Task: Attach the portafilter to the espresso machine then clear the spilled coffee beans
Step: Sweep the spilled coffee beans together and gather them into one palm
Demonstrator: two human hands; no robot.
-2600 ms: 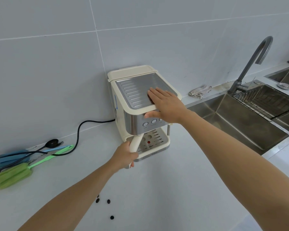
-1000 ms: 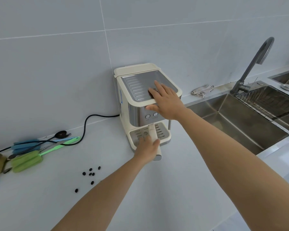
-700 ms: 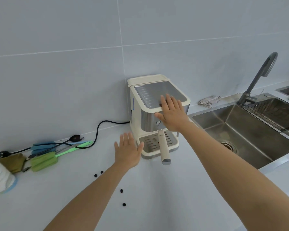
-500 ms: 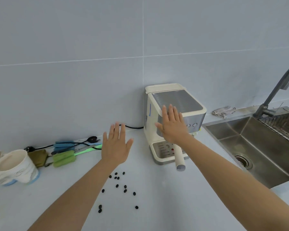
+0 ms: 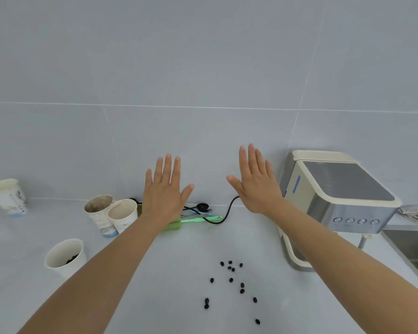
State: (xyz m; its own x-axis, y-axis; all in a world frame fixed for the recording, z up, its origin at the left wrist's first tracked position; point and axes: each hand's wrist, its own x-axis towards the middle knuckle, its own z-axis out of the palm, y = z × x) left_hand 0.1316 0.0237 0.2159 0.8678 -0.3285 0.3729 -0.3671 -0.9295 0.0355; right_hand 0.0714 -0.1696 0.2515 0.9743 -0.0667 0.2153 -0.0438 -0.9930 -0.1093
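Observation:
The cream and steel espresso machine [image 5: 336,196] stands at the right against the wall. My right forearm covers its front, so the portafilter is hidden. Several dark coffee beans [image 5: 231,280] lie scattered on the white counter [image 5: 169,295] in front of me, left of the machine. My left hand [image 5: 164,189] is raised flat above the counter with fingers spread and holds nothing. My right hand [image 5: 252,182] is raised beside it, left of the machine, also flat and empty. Both hands hover well beyond the beans.
A paper cup with beans inside [image 5: 64,257] stands at the left front. Two used paper cups [image 5: 111,214] and a further cup [image 5: 7,196] stand behind it. A green brush [image 5: 196,219], black spoon [image 5: 202,206] and power cable [image 5: 223,213] lie by the wall. A sink edge [image 5: 410,244] is far right.
My left hand let go of the portafilter handle and lifted away open. My right hand came off the machine's top. The view swung left, bringing the beans and cups into sight.

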